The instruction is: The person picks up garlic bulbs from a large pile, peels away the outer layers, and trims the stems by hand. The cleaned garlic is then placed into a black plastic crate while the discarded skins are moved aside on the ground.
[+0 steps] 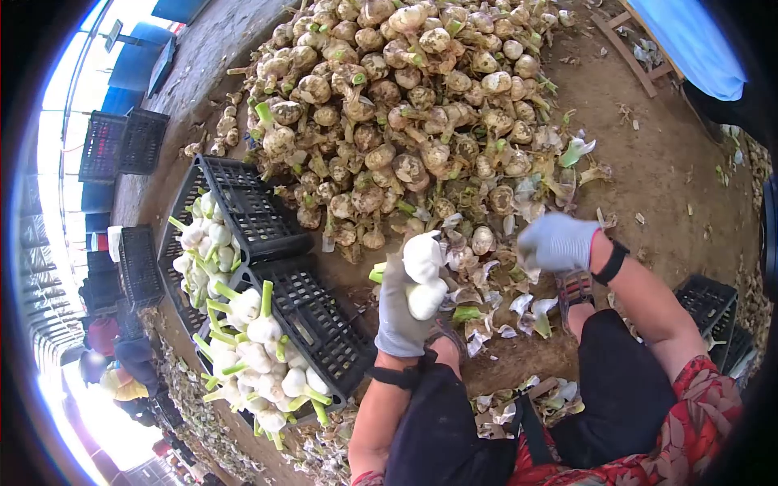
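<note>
My left hand (397, 312), in a pale grey work glove, is closed around cleaned white garlic bulbs (425, 277); two show, one above the other, with a green stem end poking out on the left. My right hand (557, 243), also gloved, hovers above scattered garlic skins (527, 312). Its fingers are smeared by motion, so what they hold, if anything, does not show. In front of both hands rises a big heap of untrimmed, soil-stained garlic bulbs (381, 113).
Two black plastic crates (312, 312) at my left hold clean white garlic (259, 356) with short green stems. Another black crate (709, 304) stands at right. A wooden frame (624, 53) and blue cloth (689, 40) are at the upper right. Other people (121, 377) are far left.
</note>
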Available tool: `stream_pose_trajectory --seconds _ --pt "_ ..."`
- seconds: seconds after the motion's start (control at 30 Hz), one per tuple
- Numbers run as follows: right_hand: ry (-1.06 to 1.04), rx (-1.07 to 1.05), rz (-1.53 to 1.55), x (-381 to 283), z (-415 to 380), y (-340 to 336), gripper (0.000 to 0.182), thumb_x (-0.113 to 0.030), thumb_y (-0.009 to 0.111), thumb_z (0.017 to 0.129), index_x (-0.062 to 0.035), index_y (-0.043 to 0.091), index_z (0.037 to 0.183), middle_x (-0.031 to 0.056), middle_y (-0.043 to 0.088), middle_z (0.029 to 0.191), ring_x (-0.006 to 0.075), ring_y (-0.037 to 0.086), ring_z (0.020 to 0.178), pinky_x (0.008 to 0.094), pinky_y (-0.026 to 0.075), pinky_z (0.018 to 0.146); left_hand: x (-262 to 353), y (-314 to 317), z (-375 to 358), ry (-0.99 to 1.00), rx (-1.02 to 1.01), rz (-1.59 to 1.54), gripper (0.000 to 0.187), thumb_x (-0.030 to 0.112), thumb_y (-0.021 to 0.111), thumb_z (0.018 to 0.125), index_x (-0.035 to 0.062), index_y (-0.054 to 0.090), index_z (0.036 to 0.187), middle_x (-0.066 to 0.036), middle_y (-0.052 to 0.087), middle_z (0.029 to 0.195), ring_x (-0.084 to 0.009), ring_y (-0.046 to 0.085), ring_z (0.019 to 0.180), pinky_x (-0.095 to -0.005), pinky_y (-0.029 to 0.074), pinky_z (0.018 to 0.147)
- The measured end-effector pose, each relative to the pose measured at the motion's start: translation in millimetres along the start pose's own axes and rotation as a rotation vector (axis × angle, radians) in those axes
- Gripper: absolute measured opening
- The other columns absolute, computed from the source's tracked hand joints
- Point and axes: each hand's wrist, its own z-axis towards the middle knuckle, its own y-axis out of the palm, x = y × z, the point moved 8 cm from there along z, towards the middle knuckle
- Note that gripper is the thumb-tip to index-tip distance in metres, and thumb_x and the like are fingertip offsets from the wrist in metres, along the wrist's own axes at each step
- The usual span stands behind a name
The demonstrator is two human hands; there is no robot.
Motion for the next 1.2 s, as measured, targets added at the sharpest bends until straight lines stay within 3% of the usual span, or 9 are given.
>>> stream_pose_trajectory --seconds 0.07,0.2,0.43,0.57,0.67,0.73,0.93,1.07,1.2 --pt "-0.076 -0.043 0.048 -45 -14 -2 0.049 -0.034 0.069 0.076 -0.0104 0.062 0.119 0.0184 0.067 0.103 0.0335 0.062 0.102 0.0428 0.049 0.087 3 -4 1 -0.042 -0.004 -0.103 0.049 0.048 0.046 0.098 0.0073 0.054 0.123 -0.009 0.065 0.098 -0.0213 0.065 0.078 -0.036 0.058 0.067" --pt "-0.262 0.712 0.384 -79 -23 -63 0.044 -0.026 0.07 0.081 -0.0057 0.061 0.119 0.0197 0.065 0.107 0.0313 0.063 0.102 0.0382 0.051 0.086 -4 -1 1 -0.131 -0.059 -0.298 0.046 0.047 0.042 0.099 0.0091 0.056 0.12 -0.009 0.066 0.098 -0.0227 0.065 0.077 -0.0391 0.057 0.064" --pt "-0.317 0.571 1.029 -94 14 -63 0.03 -0.016 0.072 0.08 -0.0011 0.064 0.105 0.0147 0.066 0.098 0.0241 0.065 0.091 0.0333 0.051 0.078 -15 -1 5 -0.197 -0.071 -0.195 0.048 0.047 0.045 0.093 0.008 0.059 0.117 -0.009 0.064 0.102 -0.0241 0.061 0.082 -0.0399 0.051 0.066" --pt "-0.657 0.781 0.643 -119 -18 -61 0.011 -0.012 0.072 0.077 -0.0088 0.065 0.085 0.0088 0.063 0.086 0.0272 0.062 0.078 0.0339 0.05 0.07 -11 -11 8 -0.141 0.028 -0.298 0.042 0.043 0.049 0.094 0.0087 0.059 0.116 -0.009 0.065 0.102 -0.0238 0.062 0.084 -0.0415 0.053 0.071" --pt "-0.868 0.036 0.344 -175 -44 -1 0.019 -0.024 0.065 0.083 -0.011 0.066 0.096 0.0106 0.066 0.095 0.0288 0.064 0.087 0.0387 0.051 0.073 11 0 4 -0.052 -0.092 -0.398 0.037 0.041 0.052 0.093 0.0094 0.062 0.11 -0.008 0.066 0.101 -0.0231 0.062 0.086 -0.0411 0.053 0.071" --pt "-0.833 -0.16 0.389 -173 -50 17 0.027 -0.033 0.063 0.084 -0.0104 0.067 0.099 0.0118 0.066 0.095 0.0303 0.064 0.089 0.0389 0.051 0.074 13 -2 5 -0.06 -0.135 -0.475 0.039 0.042 0.051 0.093 0.0084 0.061 0.11 -0.008 0.066 0.101 -0.0236 0.062 0.086 -0.041 0.053 0.071" --pt "-0.33 0.843 0.187 -112 -20 -65 0.038 -0.036 0.071 0.078 -0.0084 0.066 0.104 0.0172 0.066 0.092 0.0336 0.065 0.085 0.0397 0.052 0.073 8 2 -1 0.001 0.07 -0.117 0.044 0.046 0.045 0.095 0.01 0.059 0.115 -0.008 0.066 0.103 -0.0239 0.064 0.092 -0.04 0.055 0.08" --pt "-0.583 0.245 0.589 -129 -20 -54 0.026 -0.021 0.069 0.081 0.0004 0.068 0.096 0.015 0.068 0.083 0.0223 0.067 0.076 0.0318 0.052 0.069 9 -17 -5 -0.126 0.087 -0.228 0.046 0.049 0.046 0.097 0.0093 0.058 0.116 -0.011 0.065 0.101 -0.0266 0.065 0.086 -0.0386 0.057 0.07" --pt "-0.191 0.398 0.912 -88 -13 -40 0.018 -0.013 0.065 0.083 0.0044 0.067 0.089 0.0086 0.065 0.072 0.0108 0.062 0.069 0.0299 0.049 0.062 90 -12 -20 0.104 0.2 -0.345 0.048 0.05 0.047 0.096 0.0071 0.053 0.118 -0.012 0.063 0.099 -0.0262 0.064 0.082 -0.04 0.057 0.069"
